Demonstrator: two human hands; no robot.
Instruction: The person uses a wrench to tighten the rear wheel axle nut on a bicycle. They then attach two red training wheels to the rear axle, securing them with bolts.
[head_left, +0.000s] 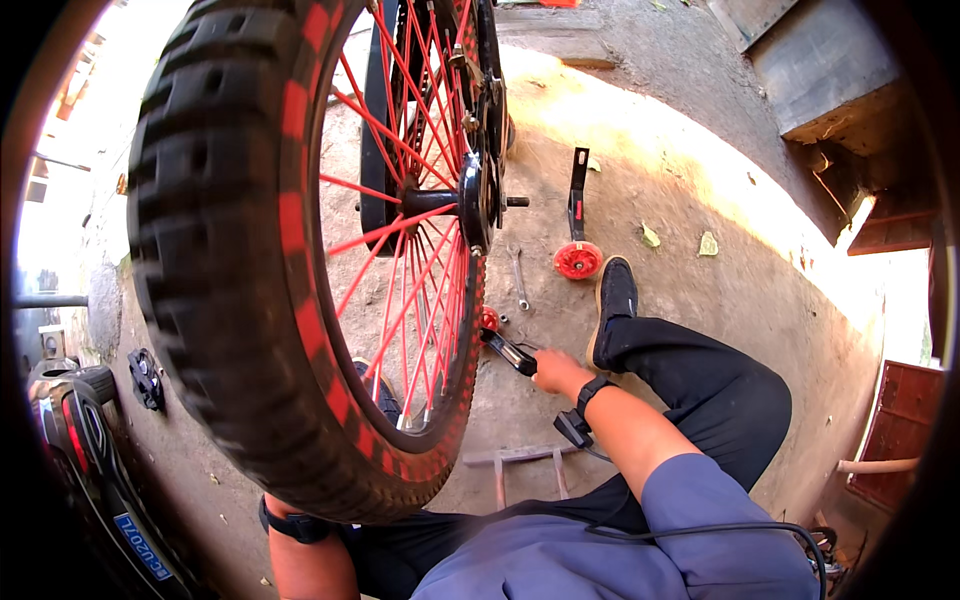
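A bicycle wheel with a knobbly black tyre [215, 250], red rim patches and red spokes stands upright before me. My right hand [557, 371] is closed around the end of a black training-wheel bracket [508, 352]. A small red wheel [489, 318], partly covered by the tyre, is at the bracket's far end. Behind the tyre my left hand is hidden; only the left forearm [310, 565] with a dark wrist strap shows. Another training wheel [578, 260], red on a black bracket, lies on the ground beyond my right hand. Beside it lies a wrench [518, 277].
A bare axle end [517, 202] sticks out from the hub. My right shoe [618, 288] rests near the training wheel. A low wooden stool [515, 455] is close to my legs. At the left edge stands a dark vehicle [95, 480]; a small black part [146, 380] lies nearby.
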